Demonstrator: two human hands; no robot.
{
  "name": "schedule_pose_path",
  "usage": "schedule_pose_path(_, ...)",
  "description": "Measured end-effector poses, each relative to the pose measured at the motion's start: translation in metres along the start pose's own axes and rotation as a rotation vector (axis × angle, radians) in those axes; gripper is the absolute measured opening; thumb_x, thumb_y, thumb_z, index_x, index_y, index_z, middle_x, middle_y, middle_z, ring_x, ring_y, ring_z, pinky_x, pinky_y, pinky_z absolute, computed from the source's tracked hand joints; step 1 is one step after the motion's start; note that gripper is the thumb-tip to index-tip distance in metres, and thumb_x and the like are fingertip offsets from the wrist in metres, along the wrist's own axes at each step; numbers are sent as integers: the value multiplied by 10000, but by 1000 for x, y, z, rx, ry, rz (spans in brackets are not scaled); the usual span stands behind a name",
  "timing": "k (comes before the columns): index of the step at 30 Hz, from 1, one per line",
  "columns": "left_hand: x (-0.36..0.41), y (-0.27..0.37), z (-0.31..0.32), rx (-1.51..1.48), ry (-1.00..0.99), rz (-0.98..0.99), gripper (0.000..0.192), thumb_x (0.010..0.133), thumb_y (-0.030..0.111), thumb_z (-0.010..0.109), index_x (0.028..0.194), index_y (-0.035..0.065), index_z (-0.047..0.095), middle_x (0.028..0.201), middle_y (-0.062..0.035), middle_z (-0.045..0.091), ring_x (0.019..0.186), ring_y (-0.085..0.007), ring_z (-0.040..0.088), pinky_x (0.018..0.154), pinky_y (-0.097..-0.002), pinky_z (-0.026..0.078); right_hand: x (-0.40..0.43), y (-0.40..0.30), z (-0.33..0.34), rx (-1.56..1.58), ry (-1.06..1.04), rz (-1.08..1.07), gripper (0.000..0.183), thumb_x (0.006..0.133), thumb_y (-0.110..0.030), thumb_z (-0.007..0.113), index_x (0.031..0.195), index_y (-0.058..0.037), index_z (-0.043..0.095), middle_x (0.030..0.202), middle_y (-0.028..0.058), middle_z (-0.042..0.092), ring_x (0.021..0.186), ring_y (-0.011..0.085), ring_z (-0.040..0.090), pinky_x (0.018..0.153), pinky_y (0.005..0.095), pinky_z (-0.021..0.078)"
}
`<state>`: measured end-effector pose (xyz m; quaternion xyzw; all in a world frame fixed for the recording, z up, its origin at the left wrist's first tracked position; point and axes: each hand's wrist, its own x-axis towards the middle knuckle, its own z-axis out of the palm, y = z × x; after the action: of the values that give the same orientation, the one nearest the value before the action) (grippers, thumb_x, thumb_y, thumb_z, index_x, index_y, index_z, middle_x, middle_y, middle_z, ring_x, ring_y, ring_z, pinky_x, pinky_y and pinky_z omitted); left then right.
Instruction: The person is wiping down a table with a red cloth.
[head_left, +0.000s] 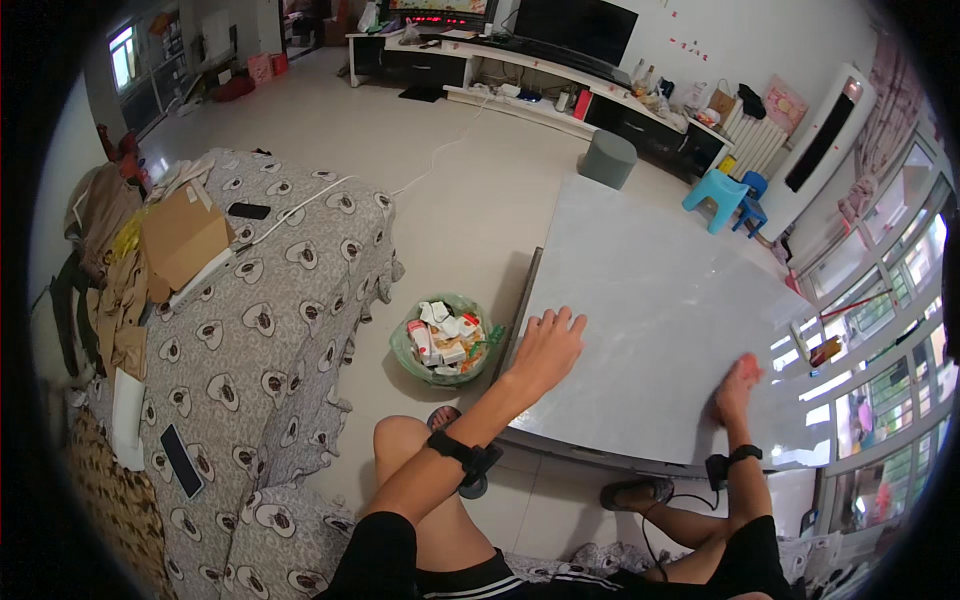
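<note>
Palm down, my left hand (551, 345) is over the left part of a glossy grey tabletop (637, 300), its fingers somewhat apart and nothing in it. Whether it touches the surface is hard to tell. My right hand (741, 382) is at the right part of the tabletop, slightly blurred; a reddish patch shows at its fingers, and I cannot tell whether it holds anything. Black straps with small devices are on both wrists. A phone-like object (826, 350) lies to the right, near the windows.
A lined waste bin (442, 379) full of rubbish stands left of the table. Further left, a patterned sofa cover (300, 255) bears a cardboard box (184, 232) and phones. Beyond the table are a grey stool (608, 159) and a turquoise stool (716, 196).
</note>
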<state>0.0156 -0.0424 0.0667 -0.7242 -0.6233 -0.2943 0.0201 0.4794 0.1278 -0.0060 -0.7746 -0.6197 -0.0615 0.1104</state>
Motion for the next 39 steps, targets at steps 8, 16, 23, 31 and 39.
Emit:
schedule_pose_path(8,16,-32,-12,-44,184,-123,379,868,187,608,1206,31,536,1140,-152,539,1029,-331,549,848,-453,448,-145,-270,-65,279,-84,-701,541,971,-185,397,1488,-155,240,1506,271,211,1069,435,548,858,525,480)
schedule_pose_path(16,8,-60,-3,24,262,-147,371,869,209,611,1196,52,534,1099,-149,559,995,-339,566,820,-465,460,-261,-269,-75,221,97,-1328,705,819,-98,529,1475,-256,323,979,185,510,736,308,571,626,408,549)
schedule_pose_path(23,7,-56,8,75,160,-205,368,872,203,609,1197,49,531,1099,-163,554,995,-348,564,813,-467,463,-211,-156,-91,319,-243,-1233,630,853,-85,532,1436,-255,366,973,193,562,786,356,596,674,456,530)
schedule_pose_path(31,-9,-44,2,75,67,-202,399,862,229,617,1206,48,528,1115,-173,551,1008,-365,557,824,-478,462,-105,10,-93,232,-163,-184,662,882,-104,519,1480,-154,239,1220,283,518,1075,455,536,927,508,442)
schedule_pose_path(39,-26,-33,-12,101,-41,-296,405,871,227,613,1216,35,522,1118,-177,527,1028,-354,530,840,-477,444,-39,106,-52,14,-121,147,638,926,-106,456,1489,-83,157,1475,305,255,1238,479,432,994,475,426)
